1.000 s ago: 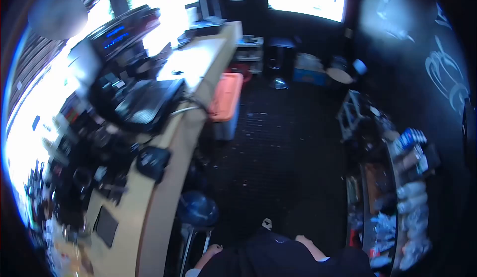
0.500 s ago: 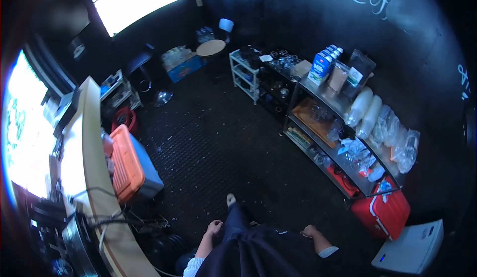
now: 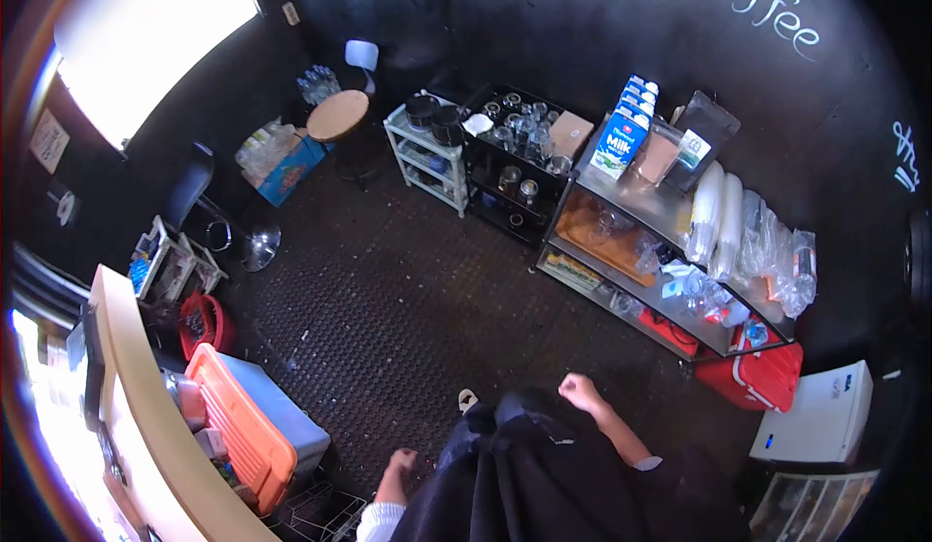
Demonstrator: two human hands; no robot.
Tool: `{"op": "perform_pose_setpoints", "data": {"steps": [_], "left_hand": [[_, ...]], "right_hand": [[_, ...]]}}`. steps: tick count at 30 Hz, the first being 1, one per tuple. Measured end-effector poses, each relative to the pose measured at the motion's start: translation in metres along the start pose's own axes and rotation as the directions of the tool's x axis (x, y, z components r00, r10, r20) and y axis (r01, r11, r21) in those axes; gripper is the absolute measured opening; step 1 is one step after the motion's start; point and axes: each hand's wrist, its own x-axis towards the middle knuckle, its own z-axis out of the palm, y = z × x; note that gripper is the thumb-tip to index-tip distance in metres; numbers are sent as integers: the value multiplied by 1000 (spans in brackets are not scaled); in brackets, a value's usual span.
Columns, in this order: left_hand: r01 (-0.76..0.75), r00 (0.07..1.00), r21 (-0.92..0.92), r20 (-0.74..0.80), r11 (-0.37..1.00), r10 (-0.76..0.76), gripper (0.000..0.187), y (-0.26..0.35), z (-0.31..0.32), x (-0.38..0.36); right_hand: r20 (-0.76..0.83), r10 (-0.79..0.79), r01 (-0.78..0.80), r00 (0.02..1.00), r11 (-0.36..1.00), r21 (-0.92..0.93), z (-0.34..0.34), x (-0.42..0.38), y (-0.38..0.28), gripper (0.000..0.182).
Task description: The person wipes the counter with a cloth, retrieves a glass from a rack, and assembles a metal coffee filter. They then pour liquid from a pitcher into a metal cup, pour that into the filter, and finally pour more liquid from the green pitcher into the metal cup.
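Observation:
My left hand (image 3: 401,461) hangs low beside my dark clothing, its fingers curled; whether it holds anything is too small to tell. My right hand (image 3: 581,391) is raised a little in front of my body, fingers also curled, with no object visible in it. Between them, one shoe (image 3: 468,400) shows on the dark textured floor (image 3: 388,289). Neither hand touches the furniture. The steel shelf unit (image 3: 621,311) stands ahead and to the right of my right hand.
Milk cartons (image 3: 621,142) and stacked cups (image 3: 707,214) top the shelf. Glasses fill a black rack (image 3: 495,187) beside a white trolley (image 3: 427,158). At left are a curved counter (image 3: 146,396) and an orange-lidded box (image 3: 243,425). A red case (image 3: 748,377) and white box (image 3: 815,411) stand right.
The view has turned and moved forward. My right hand has swung forward and up, while my left hand sits lower, nearer the bottom edge.

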Motion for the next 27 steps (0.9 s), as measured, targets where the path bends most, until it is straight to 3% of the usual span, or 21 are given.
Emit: {"op": "perform_pose_setpoints", "data": {"steps": [2,6,8,9,10,11,12,13,14,15,16,17,18,19,20,21,25,27], "left_hand": [[16,1000,185,-7,983,-15,38,34,-37,21],[-217,971,131,-71,967,228,41,142,-82,72],[-299,953,20,-56,954,299,40,207,-95,81],[-343,938,57,-31,938,345,39,232,-97,95],[-388,921,93,-8,917,390,38,255,-99,112],[-396,916,112,-16,912,400,38,283,-104,112],[-405,913,138,11,904,408,37,314,-106,106],[-411,911,163,41,897,410,36,341,-112,108],[-407,913,179,43,896,407,36,366,-123,112],[-398,916,202,144,895,375,36,385,-129,121],[-395,907,219,245,892,342,36,404,-132,130],[-393,907,226,252,891,336,36,422,-139,140],[-475,875,298,256,828,410,36,443,-150,149],[-546,838,366,267,754,477,37,464,-161,156],[-569,822,314,194,760,536,35,483,-169,158],[-592,804,263,119,762,583,34,499,-178,156],[-663,747,62,128,746,653,28,568,-199,163],[-673,730,-16,148,740,667,27,602,-206,166]], "right_hand": [[-3,81,-81,997,996,29,-3,17,-9,16],[-19,251,-252,968,964,-80,-6,28,16,20],[36,390,-360,920,879,-313,1,22,54,19],[242,369,-168,897,792,-587,2,21,77,20],[432,389,96,814,643,-760,5,19,95,21],[428,374,92,823,656,-750,12,22,108,21],[352,342,-157,871,874,-460,16,26,118,20],[270,344,-339,899,938,-66,20,29,126,19],[207,387,-438,898,826,356,29,24,132,18],[172,460,-433,871,554,711,29,21,112,18],[360,458,-486,813,874,-12,19,56,100,16],[466,561,-113,684,713,-692,7,107,90,15],[368,321,28,873,719,-695,-1,131,75,15],[258,39,163,965,682,-713,-8,152,58,15],[-13,422,-412,907,878,-242,-17,184,30,16],[-115,500,-491,859,866,99,-27,205,-3,23],[-209,279,-273,937,960,60,-71,290,-95,22],[-198,286,-279,937,958,64,-85,318,-132,21]]}}
